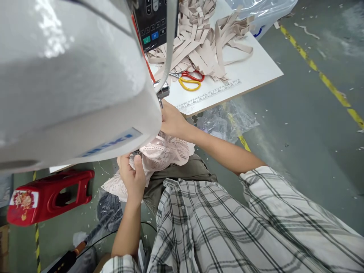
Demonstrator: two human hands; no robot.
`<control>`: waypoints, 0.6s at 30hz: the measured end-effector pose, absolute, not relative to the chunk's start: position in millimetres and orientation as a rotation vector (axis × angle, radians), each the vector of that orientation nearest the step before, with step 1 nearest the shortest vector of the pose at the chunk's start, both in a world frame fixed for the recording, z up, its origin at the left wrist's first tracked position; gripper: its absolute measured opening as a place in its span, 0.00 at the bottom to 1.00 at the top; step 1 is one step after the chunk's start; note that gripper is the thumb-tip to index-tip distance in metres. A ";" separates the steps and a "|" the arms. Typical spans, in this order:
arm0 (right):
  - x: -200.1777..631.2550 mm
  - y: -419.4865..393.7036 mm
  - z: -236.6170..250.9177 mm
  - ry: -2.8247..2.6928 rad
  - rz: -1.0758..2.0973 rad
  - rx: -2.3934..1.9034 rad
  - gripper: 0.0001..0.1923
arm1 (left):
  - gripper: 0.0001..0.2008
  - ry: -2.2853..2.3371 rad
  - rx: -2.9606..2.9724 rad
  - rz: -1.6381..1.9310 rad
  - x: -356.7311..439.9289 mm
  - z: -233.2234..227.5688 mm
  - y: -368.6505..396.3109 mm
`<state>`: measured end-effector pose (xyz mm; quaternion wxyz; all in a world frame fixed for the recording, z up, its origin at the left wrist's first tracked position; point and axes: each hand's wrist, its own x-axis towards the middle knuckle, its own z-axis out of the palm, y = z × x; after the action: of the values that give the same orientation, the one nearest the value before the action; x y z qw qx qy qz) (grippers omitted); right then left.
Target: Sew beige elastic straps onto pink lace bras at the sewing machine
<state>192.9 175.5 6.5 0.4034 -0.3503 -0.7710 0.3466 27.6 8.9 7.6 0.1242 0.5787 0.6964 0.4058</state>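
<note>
A pale pink lace bra [159, 157] with moulded cups hangs at the sewing machine [108, 110], its lower part resting over my lap. My left hand [132, 174] is closed on the lace at the bra's left side, thumb up and fingers curled under the machine head. My right hand [173, 120] is bent in behind the front end of the machine head, just above the bra's right cup. Its fingers look curled, but the machine hides their tips and whatever they hold. The needle area is also hidden behind the head.
On the white tabletop [264, 70] lie a pile of beige fabric strips [196, 45], red-and-yellow scissors [190, 80] and a printed ruler scale [210, 93]. A control panel [155, 22] stands behind the machine. A red stool [51, 197] is on the floor at left, plastic bags [227, 121] below the table.
</note>
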 end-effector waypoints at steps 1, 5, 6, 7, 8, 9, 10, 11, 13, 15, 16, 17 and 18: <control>193.0 175.3 6.7 -1.944 0.875 -0.888 0.07 | 0.15 2.025 1.693 1.174 27.5 7.4 9.5; 195.8 170.6 8.6 -1.942 0.885 -0.876 0.08 | 0.18 1.960 1.728 1.129 27.9 5.1 11.9; 196.6 168.7 9.1 -1.932 0.894 -0.880 0.08 | 0.18 1.928 1.733 1.109 27.5 4.4 12.5; 196.9 166.9 9.4 -1.917 0.908 -0.888 0.07 | 0.18 1.896 1.729 1.084 26.4 3.9 13.2; 196.6 165.4 9.6 -1.894 0.924 -0.899 0.06 | 0.19 1.870 1.719 1.057 24.5 3.7 14.0; 195.4 164.4 9.6 -1.869 0.941 -0.904 0.05 | 0.19 1.848 1.705 1.023 21.7 3.8 15.1; 193.3 164.0 9.6 -1.843 0.958 -0.900 0.04 | 0.19 1.829 1.689 0.982 18.4 4.4 16.2; 190.7 163.8 9.6 -1.815 0.972 -0.891 0.03 | 0.18 1.813 1.678 0.935 14.8 5.5 17.3; 185.5 162.4 10.7 -1.755 0.990 -0.868 0.01 | 0.18 1.797 1.678 0.863 10.2 8.8 17.7; 186.4 154.9 14.1 -1.658 1.044 -0.860 0.04 | 0.19 1.812 1.677 0.842 15.2 12.1 12.5; 191.3 147.6 16.4 -1.574 1.120 -0.855 0.05 | 0.19 1.818 1.673 0.847 23.3 12.9 6.7; 200.2 138.0 18.6 -1.465 1.234 -0.843 0.06 | 0.18 1.806 1.671 0.847 35.7 12.8 -1.3; 213.0 127.0 20.4 -1.340 1.375 -0.823 0.07 | 0.18 1.783 1.666 0.841 51.8 11.5 -11.1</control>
<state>213.0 127.0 20.4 0.5025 -0.3408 -0.5545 0.5690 51.8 -11.1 11.5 0.2767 0.6204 0.6637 0.3132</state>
